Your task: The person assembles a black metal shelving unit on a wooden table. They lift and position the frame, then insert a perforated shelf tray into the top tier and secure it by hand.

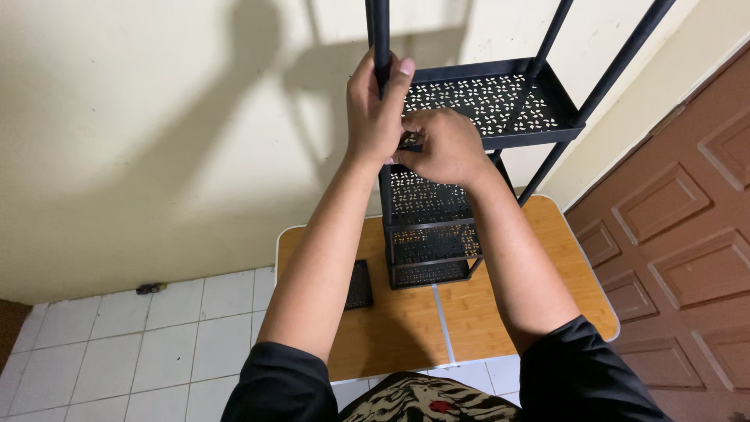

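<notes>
A black metal rack stands on a small wooden table [484, 312]. It has several perforated shelves, the top one [488, 101] at hand height. My left hand [375, 109] is wrapped around the rack's near-left upright pole [379, 31]. My right hand [445, 148] is closed at the top shelf's front-left corner, fingers pinching a small dark part where shelf meets pole. What the part is cannot be told. Lower shelves [430, 242] show between my forearms.
A flat black perforated panel [359, 285] lies on the table's left side. A brown panelled door [680, 242] fills the right. A cream wall is behind, white floor tiles [141, 352] at left, with a small dark object [148, 288] by the wall.
</notes>
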